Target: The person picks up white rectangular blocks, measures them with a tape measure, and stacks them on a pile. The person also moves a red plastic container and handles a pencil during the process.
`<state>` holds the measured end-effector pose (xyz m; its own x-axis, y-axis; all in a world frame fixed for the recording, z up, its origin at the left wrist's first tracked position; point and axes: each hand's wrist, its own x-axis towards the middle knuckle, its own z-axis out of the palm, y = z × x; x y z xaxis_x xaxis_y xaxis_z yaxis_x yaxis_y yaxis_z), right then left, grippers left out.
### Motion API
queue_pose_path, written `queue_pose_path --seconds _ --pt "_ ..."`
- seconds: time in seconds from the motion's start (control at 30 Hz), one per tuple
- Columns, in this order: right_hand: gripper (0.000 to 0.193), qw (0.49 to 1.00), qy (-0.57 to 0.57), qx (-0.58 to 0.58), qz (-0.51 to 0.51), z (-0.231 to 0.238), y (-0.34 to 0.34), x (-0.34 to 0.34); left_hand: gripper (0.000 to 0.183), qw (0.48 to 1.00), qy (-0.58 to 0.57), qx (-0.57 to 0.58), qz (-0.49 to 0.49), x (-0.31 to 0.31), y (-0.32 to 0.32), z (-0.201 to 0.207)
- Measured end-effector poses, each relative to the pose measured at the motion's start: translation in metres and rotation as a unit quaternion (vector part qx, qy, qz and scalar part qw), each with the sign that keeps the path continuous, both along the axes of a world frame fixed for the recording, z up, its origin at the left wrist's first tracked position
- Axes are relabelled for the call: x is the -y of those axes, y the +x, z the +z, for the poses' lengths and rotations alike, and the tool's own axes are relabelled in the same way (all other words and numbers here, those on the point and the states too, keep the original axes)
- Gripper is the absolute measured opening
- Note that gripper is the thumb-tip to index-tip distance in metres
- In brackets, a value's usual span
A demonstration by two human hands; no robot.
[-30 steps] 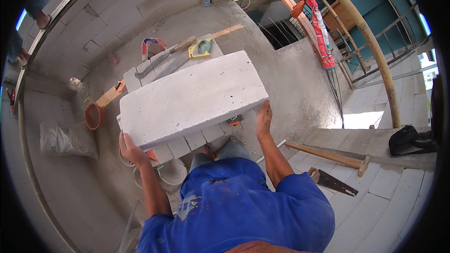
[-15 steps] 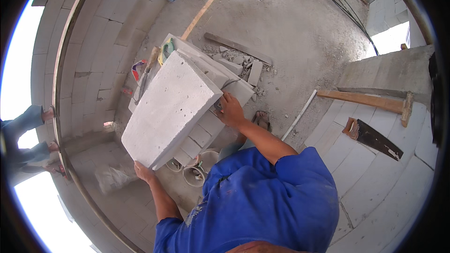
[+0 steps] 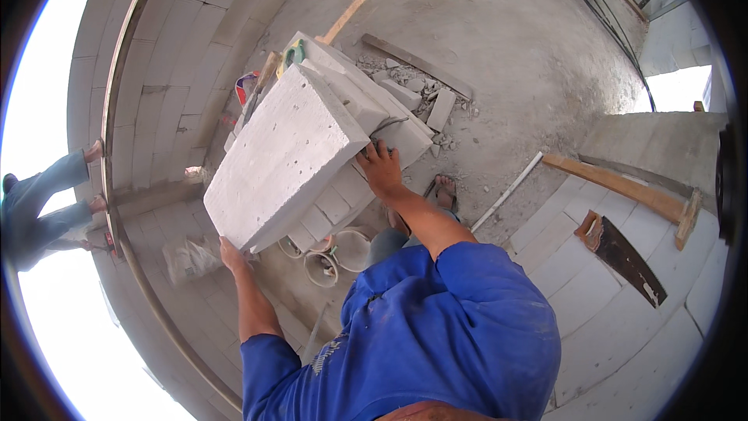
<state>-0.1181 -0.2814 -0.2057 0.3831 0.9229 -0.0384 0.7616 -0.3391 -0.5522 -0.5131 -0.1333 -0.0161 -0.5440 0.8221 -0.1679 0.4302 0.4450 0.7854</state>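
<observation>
A large white aerated concrete block point(image 3: 284, 152) lies tilted on a stack of smaller white blocks point(image 3: 331, 204). My left hand point(image 3: 232, 255) grips its near left corner, with some of the fingers hidden beneath. At the block's right corner is my right hand point(image 3: 380, 170), its fingers spread against the side and the stack; how firmly they press is not clear. Just beyond that hand a thin dark curved piece point(image 3: 392, 121) rests on the stack. A tool with a green and yellow handle point(image 3: 293, 54) lies behind the block, beside a wooden-handled tool point(image 3: 265, 74).
Broken block pieces point(image 3: 421, 86) and a grey plank point(image 3: 417, 65) lie beyond the stack. Buckets point(image 3: 320, 270) stand below the block. A handsaw point(image 3: 619, 257) and a wooden T-shaped piece point(image 3: 623, 187) are at right. Another person's legs point(image 3: 58, 179) show at far left, past a curved rail point(image 3: 109, 156).
My view has shifted slightly. The right hand's fingers have spread at the block's corner, where they were more curled. My left hand keeps its corner, and the block stays on the stack.
</observation>
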Motion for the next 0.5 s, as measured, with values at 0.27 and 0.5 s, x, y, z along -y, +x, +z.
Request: queue_pose_path --seconds 0.27,0.5 --pt "0.056 0.983 -0.074 -0.164 0.035 0.024 0.03 0.017 0.053 0.997 0.015 0.067 -0.029 0.003 -0.013 -0.004" --pt "0.065 0.694 -0.161 -0.693 -0.115 0.057 0.043 0.123 0.048 0.988 0.077 -0.071 -0.114 0.0 -0.021 -0.018"
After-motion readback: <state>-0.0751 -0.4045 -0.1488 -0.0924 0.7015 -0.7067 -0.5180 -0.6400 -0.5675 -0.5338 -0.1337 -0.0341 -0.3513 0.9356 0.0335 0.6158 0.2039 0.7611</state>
